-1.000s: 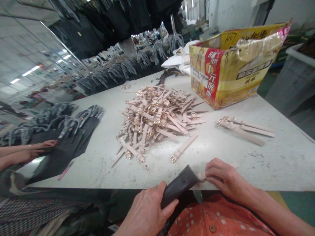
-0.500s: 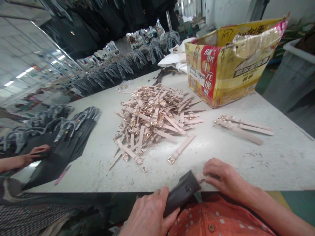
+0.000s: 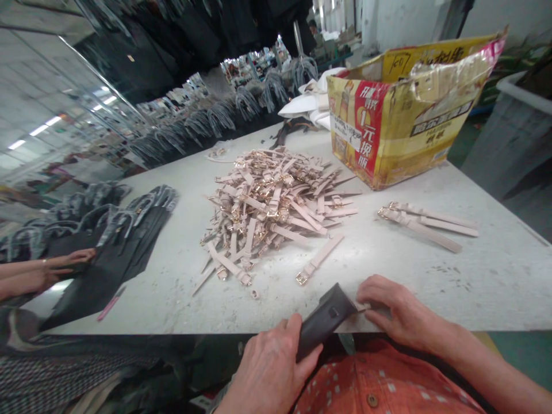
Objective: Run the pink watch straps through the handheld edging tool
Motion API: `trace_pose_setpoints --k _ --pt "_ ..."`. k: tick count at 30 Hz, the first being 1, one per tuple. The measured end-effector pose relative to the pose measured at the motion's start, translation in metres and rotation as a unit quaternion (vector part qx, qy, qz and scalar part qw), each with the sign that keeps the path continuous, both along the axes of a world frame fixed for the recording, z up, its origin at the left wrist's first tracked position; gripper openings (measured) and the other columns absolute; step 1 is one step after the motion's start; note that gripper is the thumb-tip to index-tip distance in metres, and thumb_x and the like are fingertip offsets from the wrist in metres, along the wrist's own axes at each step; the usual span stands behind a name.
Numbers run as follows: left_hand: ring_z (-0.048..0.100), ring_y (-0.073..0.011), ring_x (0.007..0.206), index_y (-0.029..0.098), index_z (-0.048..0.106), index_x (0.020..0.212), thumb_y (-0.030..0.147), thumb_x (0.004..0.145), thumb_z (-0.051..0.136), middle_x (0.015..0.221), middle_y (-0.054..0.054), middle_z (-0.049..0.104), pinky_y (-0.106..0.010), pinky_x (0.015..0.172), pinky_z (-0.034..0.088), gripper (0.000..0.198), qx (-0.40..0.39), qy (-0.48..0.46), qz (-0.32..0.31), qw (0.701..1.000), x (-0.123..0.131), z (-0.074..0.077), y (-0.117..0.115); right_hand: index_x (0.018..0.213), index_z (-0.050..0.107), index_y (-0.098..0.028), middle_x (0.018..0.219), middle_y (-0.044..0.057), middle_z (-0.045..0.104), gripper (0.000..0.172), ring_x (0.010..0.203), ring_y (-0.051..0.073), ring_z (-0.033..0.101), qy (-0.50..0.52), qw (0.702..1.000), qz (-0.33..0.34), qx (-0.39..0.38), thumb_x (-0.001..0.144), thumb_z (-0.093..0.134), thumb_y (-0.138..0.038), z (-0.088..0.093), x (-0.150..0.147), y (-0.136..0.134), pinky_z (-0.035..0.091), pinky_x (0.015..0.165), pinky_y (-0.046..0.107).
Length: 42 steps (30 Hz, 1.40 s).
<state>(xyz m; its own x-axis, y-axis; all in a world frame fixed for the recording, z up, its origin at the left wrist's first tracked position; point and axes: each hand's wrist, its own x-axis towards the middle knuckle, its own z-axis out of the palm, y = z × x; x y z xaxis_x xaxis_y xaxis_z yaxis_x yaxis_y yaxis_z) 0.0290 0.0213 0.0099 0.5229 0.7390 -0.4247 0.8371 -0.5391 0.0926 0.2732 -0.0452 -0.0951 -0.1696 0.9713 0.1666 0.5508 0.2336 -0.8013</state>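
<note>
My left hand (image 3: 276, 359) is wrapped round a black handheld tool (image 3: 325, 322) with a blocky head, tilted up to the right at the table's front edge. Beside the tool's head, the fingers of my right hand (image 3: 390, 307) pinch a pale pink buckle strap (image 3: 361, 308). Only a short bit of that strap shows; the rest is hidden by my fingers and the tool. Beyond my hands lies a single pale pink strap (image 3: 319, 261) with a gold buckle. A large heap of similar straps (image 3: 267, 201) covers the middle of the table.
Several straps (image 3: 426, 224) lie apart at the right. A yellow cardboard box (image 3: 414, 126) stands at the back right of the white table (image 3: 495, 287). At left, a co-worker's hands (image 3: 56, 267) are over black pieces (image 3: 125, 259), near a pink tool (image 3: 111, 303).
The black tool and my left hand have shifted slightly up and right, closer to my right hand. Less of the pinched strap shows. The co-worker's hands have moved a little.
</note>
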Motion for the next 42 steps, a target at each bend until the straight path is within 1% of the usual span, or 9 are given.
trace_pose_setpoints --k 4,7,12,18,24,27,31,37,42 --pt "0.066 -0.0285 0.08 0.024 0.052 0.098 0.041 0.089 0.042 0.086 -0.003 0.068 -0.037 0.067 0.048 0.022 -0.007 0.018 0.007 1.0 -0.015 0.0 0.0 0.094 0.056 -0.018 0.095 0.003 0.053 0.016 0.09 0.015 0.048 0.009 1.0 0.001 0.01 0.082 0.052 -0.007 -0.001 -0.001 0.0 0.04 0.079 0.029" --pt "0.066 -0.0289 0.082 0.023 0.052 0.094 0.038 0.088 0.044 0.089 -0.004 0.067 -0.037 0.066 0.048 0.018 -0.03 0.035 -0.002 0.999 -0.015 0.002 -0.004 0.095 0.057 -0.019 0.094 0.003 0.054 0.011 0.089 0.015 0.049 0.009 1.0 -0.006 0.01 0.088 0.051 -0.014 -0.002 -0.001 0.002 0.04 0.078 0.029" --pt "0.066 -0.0287 0.082 0.022 0.053 0.096 0.036 0.088 0.044 0.09 -0.004 0.067 -0.037 0.067 0.048 0.018 -0.036 0.034 -0.013 0.999 -0.001 -0.001 -0.008 0.105 0.054 -0.02 0.094 0.002 0.054 0.02 0.087 0.014 0.049 -0.008 0.999 -0.036 -0.003 0.085 0.056 -0.015 -0.005 -0.001 0.002 0.041 0.076 0.027" --pt "0.066 -0.0253 0.08 0.024 0.053 0.097 0.041 0.088 0.046 0.085 -0.001 0.068 -0.033 0.067 0.046 0.021 -0.002 -0.026 -0.009 1.0 0.014 -0.005 -0.002 0.112 0.05 -0.022 0.105 0.003 0.055 0.027 0.096 0.015 0.051 -0.002 0.998 -0.047 -0.037 0.086 0.055 -0.017 -0.007 0.0 -0.001 0.043 0.085 0.028" --pt "0.066 -0.0243 0.076 0.023 0.052 0.093 0.044 0.088 0.044 0.077 -0.002 0.068 -0.03 0.062 0.043 0.024 0.012 -0.022 0.02 0.999 -0.006 -0.005 0.009 0.121 0.046 -0.02 0.111 0.007 0.053 0.041 0.1 0.017 0.051 -0.01 0.999 -0.041 0.0 0.081 0.054 -0.012 -0.009 0.001 -0.001 0.044 0.087 0.03" --pt "0.067 -0.025 0.078 0.024 0.053 0.096 0.043 0.087 0.045 0.082 -0.002 0.069 -0.031 0.063 0.043 0.023 -0.022 -0.012 0.01 1.0 -0.017 -0.004 0.006 0.117 0.05 -0.019 0.119 0.009 0.048 0.037 0.109 0.019 0.049 -0.008 0.999 -0.032 0.018 0.08 0.053 -0.011 -0.011 0.001 -0.001 0.042 0.094 0.032" --pt "0.066 -0.0263 0.082 0.024 0.054 0.102 0.043 0.087 0.045 0.086 -0.003 0.07 -0.031 0.065 0.043 0.026 -0.037 -0.006 0.002 0.999 -0.01 -0.007 0.001 0.108 0.055 -0.018 0.127 0.009 0.042 0.027 0.115 0.019 0.046 -0.024 0.999 -0.033 0.007 0.082 0.053 -0.012 -0.012 0.001 0.0 0.041 0.097 0.032" --pt "0.067 -0.0256 0.082 0.023 0.054 0.101 0.041 0.087 0.044 0.087 -0.003 0.07 -0.031 0.066 0.045 0.025 -0.027 -0.057 -0.004 0.998 0.013 -0.015 0.006 0.097 0.06 -0.019 0.12 0.006 0.047 0.018 0.11 0.017 0.048 0.016 0.998 -0.044 -0.031 0.082 0.054 -0.01 -0.001 -0.003 0.002 0.043 0.093 0.028" --pt "0.067 -0.0285 0.085 0.022 0.054 0.096 0.038 0.087 0.042 0.087 -0.005 0.07 -0.034 0.068 0.048 0.023 -0.018 -0.045 0.034 0.998 0.009 -0.016 0.017 0.093 0.06 -0.018 0.122 0.007 0.047 0.018 0.111 0.019 0.049 -0.001 0.996 -0.083 -0.026 0.078 0.054 -0.009 -0.002 -0.004 0.003 0.043 0.093 0.03"
